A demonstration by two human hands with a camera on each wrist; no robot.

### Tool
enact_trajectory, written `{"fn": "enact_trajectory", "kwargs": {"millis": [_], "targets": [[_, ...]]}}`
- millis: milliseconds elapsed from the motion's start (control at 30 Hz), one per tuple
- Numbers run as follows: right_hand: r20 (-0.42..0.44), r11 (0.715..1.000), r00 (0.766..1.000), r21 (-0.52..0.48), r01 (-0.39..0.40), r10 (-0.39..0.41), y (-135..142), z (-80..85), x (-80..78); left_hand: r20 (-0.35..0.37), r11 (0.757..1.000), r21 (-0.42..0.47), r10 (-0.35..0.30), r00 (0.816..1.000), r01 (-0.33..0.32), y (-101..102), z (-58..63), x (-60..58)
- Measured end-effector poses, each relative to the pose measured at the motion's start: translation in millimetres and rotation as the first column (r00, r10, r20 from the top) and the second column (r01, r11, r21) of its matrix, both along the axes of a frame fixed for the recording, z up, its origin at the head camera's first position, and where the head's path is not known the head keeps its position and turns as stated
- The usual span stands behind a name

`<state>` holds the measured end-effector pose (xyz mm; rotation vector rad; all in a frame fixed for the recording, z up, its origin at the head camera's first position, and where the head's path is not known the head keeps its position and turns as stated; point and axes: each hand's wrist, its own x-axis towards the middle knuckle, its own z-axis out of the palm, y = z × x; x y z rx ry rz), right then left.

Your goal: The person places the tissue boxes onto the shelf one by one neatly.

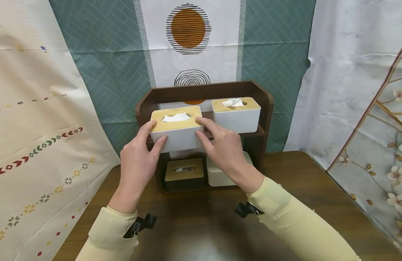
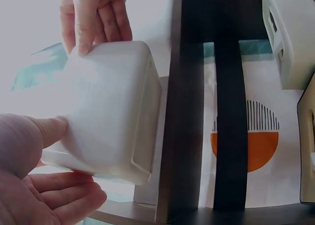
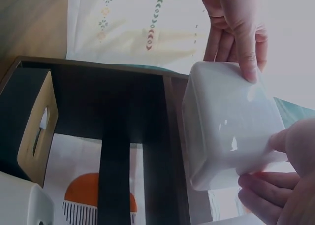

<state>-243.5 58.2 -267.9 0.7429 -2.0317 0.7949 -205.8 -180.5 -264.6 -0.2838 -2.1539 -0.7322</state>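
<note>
A white tissue box (image 1: 179,139) with a light wooden lid is held at the front of the brown shelf's upper level, a tissue poking from its slot. My left hand (image 1: 137,163) grips its left end, thumb on the front face. At the right end, my right hand (image 1: 224,146) pinches it between thumb and fingers. Both wrist views show the white box (image 2: 106,107) from below, with its base partly past the shelf's front edge. Whether it touches the shelf board is unclear. A second white tissue box (image 1: 237,120) stands to its right on the same level.
The brown two-level shelf (image 1: 204,89) stands at the back of a wooden table (image 1: 201,224). On its lower level sit a black box (image 1: 184,183) with a wooden lid and a cream box (image 1: 217,177), partly behind my right hand. Patterned cloths (image 1: 106,54) hang around.
</note>
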Motion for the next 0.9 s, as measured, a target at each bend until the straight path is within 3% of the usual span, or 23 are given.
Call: {"fn": "enact_trajectory", "kwargs": {"millis": [267, 567, 900], "targets": [[0.099, 0.997, 0.992, 0.042, 0.07, -0.074, -7, 4.6, -11.7, 0.076, 1.0, 0.023, -0.003, 0.997, 0.001, 1, -1.0, -22.0], [0.108, 0.992, 0.987, 0.057, 0.113, -0.119, -11, 7.4, -22.5, 0.049, 0.999, 0.046, -0.004, 0.999, 0.002, 3, -1.5, -40.1], [0.122, 0.981, 0.979, 0.121, 0.15, -0.164, -18, 5.0, -33.1, 0.106, 0.999, 0.041, 0.015, 0.994, -0.02, 5, -2.4, -54.0]]}}
